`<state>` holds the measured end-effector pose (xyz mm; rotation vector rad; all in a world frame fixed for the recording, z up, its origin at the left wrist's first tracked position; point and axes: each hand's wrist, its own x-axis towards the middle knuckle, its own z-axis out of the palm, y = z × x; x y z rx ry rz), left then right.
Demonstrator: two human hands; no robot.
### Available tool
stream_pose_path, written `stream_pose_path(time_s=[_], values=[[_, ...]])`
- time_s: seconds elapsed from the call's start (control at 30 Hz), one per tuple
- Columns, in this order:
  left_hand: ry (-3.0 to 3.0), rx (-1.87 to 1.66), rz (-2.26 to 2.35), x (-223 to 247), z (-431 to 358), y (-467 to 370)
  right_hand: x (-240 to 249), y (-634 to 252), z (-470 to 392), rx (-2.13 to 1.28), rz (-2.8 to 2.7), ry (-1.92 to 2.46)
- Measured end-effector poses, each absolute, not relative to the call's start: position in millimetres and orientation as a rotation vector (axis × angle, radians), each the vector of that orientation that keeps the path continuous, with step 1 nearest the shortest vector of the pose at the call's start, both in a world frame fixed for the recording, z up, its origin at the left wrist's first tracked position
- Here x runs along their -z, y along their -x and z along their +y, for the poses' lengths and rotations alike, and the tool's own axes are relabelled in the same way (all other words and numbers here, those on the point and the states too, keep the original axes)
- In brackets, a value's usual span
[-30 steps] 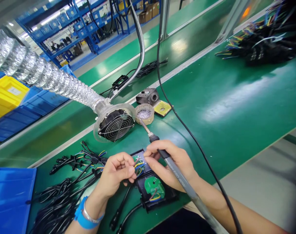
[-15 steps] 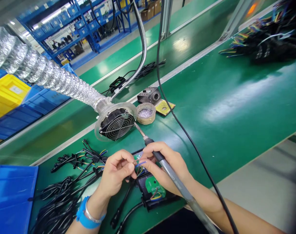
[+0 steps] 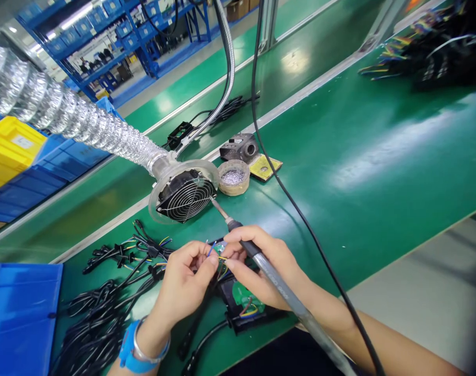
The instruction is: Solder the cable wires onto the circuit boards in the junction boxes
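My left hand [image 3: 193, 277] pinches the thin wires of a black cable, and a blue wire [image 3: 212, 248] sticks up from its fingertips. My right hand [image 3: 267, 266] is closed around a soldering iron [image 3: 254, 250]; its tip points up and left, in front of the fan grille. The thumb and a finger of that hand also pinch a yellow wire [image 3: 223, 257]. Below both hands lies a black housing [image 3: 238, 325] with a green circuit board [image 3: 241, 293] and coloured wires in it, partly covered by my right hand.
A round fume extractor fan [image 3: 187, 198] on a silver duct [image 3: 77, 120] hangs close by. Behind stand a solder tub [image 3: 234, 177], an iron holder [image 3: 240, 148] and a yellow sponge [image 3: 265, 167]. Black cables [image 3: 100, 318] and a blue bin [image 3: 22, 313] are left. A loose black cord [image 3: 300, 211] crosses the bench.
My fingers have shifted among the wires: the blue wire now stands up at my left fingertips, and my right fingertips pinch the yellow one. The soldering iron has moved slightly left in view.
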<state>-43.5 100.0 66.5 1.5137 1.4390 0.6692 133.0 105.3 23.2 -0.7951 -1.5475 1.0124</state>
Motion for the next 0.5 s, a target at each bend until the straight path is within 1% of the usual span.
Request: stream_pose_path(time_s=[0.2, 0.37, 0.5], values=[[-1.435, -0.676, 1.4, -65.3, 101.1, 40.1, -25.1, -130.2, 107.8, -0.861, -1.564, 0.825], [-1.257, -0.689, 1.354, -62.8, 101.5, 41.0, -29.2, -132.8, 110.8, -0.802, -1.632, 0.797], [-1.247, -0.687, 1.42, -61.2, 102.8, 41.8, -28.0, -133.0, 112.6, -0.752, -1.699, 0.785]])
